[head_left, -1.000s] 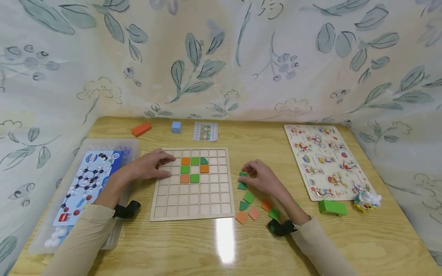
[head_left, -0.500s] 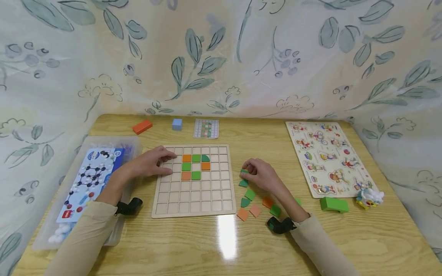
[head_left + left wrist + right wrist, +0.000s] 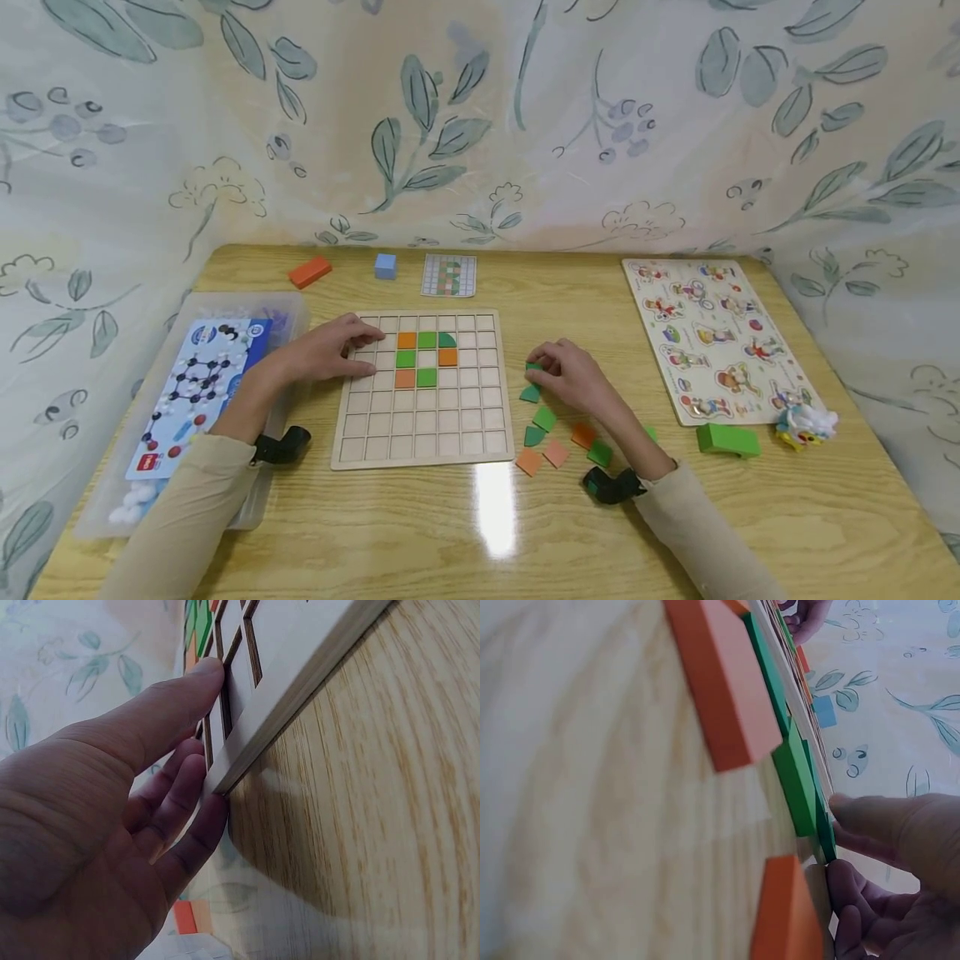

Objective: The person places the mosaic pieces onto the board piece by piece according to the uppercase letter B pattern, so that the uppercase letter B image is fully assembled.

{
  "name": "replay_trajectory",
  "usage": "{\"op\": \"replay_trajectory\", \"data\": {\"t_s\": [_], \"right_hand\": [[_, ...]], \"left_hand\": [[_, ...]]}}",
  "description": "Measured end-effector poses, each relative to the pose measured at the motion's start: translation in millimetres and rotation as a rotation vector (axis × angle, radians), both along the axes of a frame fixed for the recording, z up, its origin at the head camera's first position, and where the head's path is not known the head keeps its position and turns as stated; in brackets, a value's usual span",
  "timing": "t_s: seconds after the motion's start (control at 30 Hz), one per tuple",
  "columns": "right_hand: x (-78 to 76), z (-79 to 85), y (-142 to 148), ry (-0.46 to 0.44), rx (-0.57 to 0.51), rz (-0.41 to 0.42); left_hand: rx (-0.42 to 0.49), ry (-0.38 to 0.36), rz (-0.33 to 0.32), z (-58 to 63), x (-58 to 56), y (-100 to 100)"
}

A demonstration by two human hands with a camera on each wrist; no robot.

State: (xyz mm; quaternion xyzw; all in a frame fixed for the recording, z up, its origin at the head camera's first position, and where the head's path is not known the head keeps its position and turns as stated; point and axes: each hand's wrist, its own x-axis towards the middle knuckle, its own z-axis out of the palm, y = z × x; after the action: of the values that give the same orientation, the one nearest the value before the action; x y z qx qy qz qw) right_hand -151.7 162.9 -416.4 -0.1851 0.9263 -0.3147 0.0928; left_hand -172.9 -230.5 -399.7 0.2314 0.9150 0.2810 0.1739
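A square wooden grid board (image 3: 367,425) lies mid-table, with orange, green and salmon square tiles and one dark green quarter-round tile (image 3: 447,340) in its cells. My left hand (image 3: 327,348) rests at the board's left edge, its thumb (image 3: 199,679) lying on the board and its fingers relaxed. Right of the board, my right hand (image 3: 573,375) pinches a dark green tile (image 3: 533,367) between thumb and fingers, partly hiding it. Another dark green tile (image 3: 530,392) lies just below. Nearer me are loose tiles: a green square (image 3: 544,418), a dark green quarter-round, and several orange, salmon and green squares.
A small printed pattern card (image 3: 448,276), a blue cube (image 3: 386,267) and a red block (image 3: 310,272) stand behind the board. At left is a clear plastic box (image 3: 258,500). To the right lie a picture puzzle board (image 3: 701,358), a green block (image 3: 727,440) and a small toy figure (image 3: 806,425).
The head view has shifted slightly, so the tabletop appears a little higher. Both hands stay in nearly the same places, with the right hand still at the dark green tile.
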Motion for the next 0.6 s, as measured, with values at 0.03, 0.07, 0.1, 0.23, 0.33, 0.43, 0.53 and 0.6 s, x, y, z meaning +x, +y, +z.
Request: {"op": "replay_trajectory", "data": {"t_s": [0.03, 0.07, 0.1, 0.23, 0.33, 0.43, 0.53, 0.6], "right_hand": [[-0.1, 0.9, 0.3, 0.000, 0.003, 0.004], [-0.3, 1.7, 0.7, 0.000, 0.006, 0.008], [-0.5, 2.4, 1.0, 0.003, 0.009, 0.008], [-1.3, 1.7, -0.5, 0.018, 0.017, 0.004], [-0.9, 1.4, -1.9, 0.018, 0.020, -0.003], [0.7, 1.2, -2.9, 0.009, 0.026, -0.005], [1.5, 0.9, -2.9, 0.015, 0.035, -0.006], [1.2, 1.2, -3.0, 0.020, 0.040, -0.004]], "left_hand": [[-0.001, -0.002, 0.002, 0.3, -0.2, 0.3], [-0.001, -0.003, 0.005, 0.7, -0.5, 0.4], [0.001, -0.004, 0.008, 1.2, -0.7, 0.8], [0.005, -0.014, 0.022, 2.4, 0.4, 0.8], [0.004, -0.020, 0.027, 2.3, 2.0, 0.7], [0.004, -0.022, 0.027, 1.9, 2.9, 0.3], [0.007, -0.020, 0.022, 1.9, 2.1, 0.2], [0.007, -0.013, 0.015, 2.5, 1.3, 0.0]]}}
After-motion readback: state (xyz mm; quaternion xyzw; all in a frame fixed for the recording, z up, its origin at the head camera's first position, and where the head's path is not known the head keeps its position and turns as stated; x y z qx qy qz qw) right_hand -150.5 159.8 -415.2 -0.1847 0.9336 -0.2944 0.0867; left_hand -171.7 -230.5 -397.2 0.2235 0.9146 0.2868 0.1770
